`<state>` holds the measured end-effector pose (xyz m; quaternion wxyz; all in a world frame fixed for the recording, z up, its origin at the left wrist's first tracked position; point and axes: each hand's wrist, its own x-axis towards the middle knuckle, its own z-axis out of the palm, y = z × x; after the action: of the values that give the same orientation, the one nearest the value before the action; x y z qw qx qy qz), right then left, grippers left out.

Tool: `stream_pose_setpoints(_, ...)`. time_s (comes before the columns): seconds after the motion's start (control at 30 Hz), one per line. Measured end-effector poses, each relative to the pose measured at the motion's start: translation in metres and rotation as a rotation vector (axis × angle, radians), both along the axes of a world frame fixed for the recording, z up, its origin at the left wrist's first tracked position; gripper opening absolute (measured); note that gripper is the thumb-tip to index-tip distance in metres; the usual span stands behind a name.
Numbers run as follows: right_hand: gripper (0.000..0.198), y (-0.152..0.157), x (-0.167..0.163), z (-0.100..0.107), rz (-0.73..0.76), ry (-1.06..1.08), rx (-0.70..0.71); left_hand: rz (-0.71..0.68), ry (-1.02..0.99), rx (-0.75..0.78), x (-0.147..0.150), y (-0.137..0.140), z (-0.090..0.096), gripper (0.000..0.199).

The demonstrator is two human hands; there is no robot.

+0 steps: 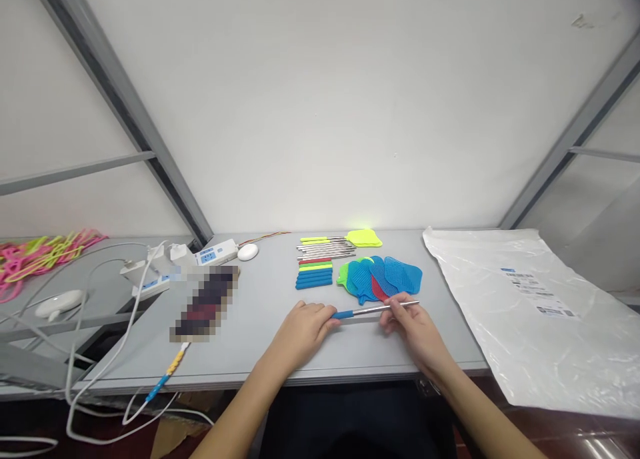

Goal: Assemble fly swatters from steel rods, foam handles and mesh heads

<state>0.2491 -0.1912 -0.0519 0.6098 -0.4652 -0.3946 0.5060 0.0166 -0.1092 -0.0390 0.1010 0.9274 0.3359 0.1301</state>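
Observation:
My left hand [311, 326] is closed round the blue grip of a fly swatter handle [369, 310], whose metal rod points right. With thumb and fingers, my right hand [411, 320] pinches that rod near its far end. No swatter head is on the rod. Just beyond my right hand lie overlapping fly swatter heads [400, 274] in blue, green and red. Left of them is a row of loose grips [314, 278], mostly blue, with yellow, green and red ones at the back. Several metal rods [326, 250] lie behind the grips.
Yellow fly swatters [364, 238] lie near the wall. A white plastic mailing bag [480, 299] covers the table's right side. At left are a pixelated object [205, 304], a power strip [216, 252], a white round device [247, 252], trailing cables and pink-and-yellow strands [45, 256].

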Motion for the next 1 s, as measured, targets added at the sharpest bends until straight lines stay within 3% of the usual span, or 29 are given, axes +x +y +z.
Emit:
stream_pose_setpoints(0.13,0.027,0.002,-0.016,0.003,0.050,-0.069,-0.004,0.011,-0.018,0.006,-0.001,0.000,-0.002,0.031)
stream_pose_setpoints(0.27,0.026,0.002,-0.015,-0.001,0.051,-0.006,-0.013,0.018,-0.047,0.006,-0.002,0.000,-0.002,0.032)
stream_pose_setpoints(0.53,0.028,0.002,-0.008,-0.007,-0.120,0.194,-0.031,0.051,-0.074,-0.004,-0.001,-0.002,-0.002,0.032)
stream_pose_setpoints(0.67,0.031,-0.002,-0.004,-0.010,-0.183,-0.096,-0.043,0.069,-0.120,-0.042,-0.002,-0.001,-0.001,0.028)
stream_pose_setpoints(0.77,0.031,-0.005,0.004,-0.010,-0.104,-0.388,-0.112,0.109,-0.254,-0.144,-0.005,0.000,0.001,0.023)
stream_pose_setpoints(0.9,0.028,-0.009,0.008,-0.009,0.035,-0.703,-0.087,0.187,-0.549,-0.328,-0.006,0.001,0.005,0.030)
stream_pose_setpoints(1.0,0.028,-0.012,0.002,-0.010,0.084,-0.920,0.034,0.281,-0.906,-0.600,-0.001,0.001,0.007,0.046)
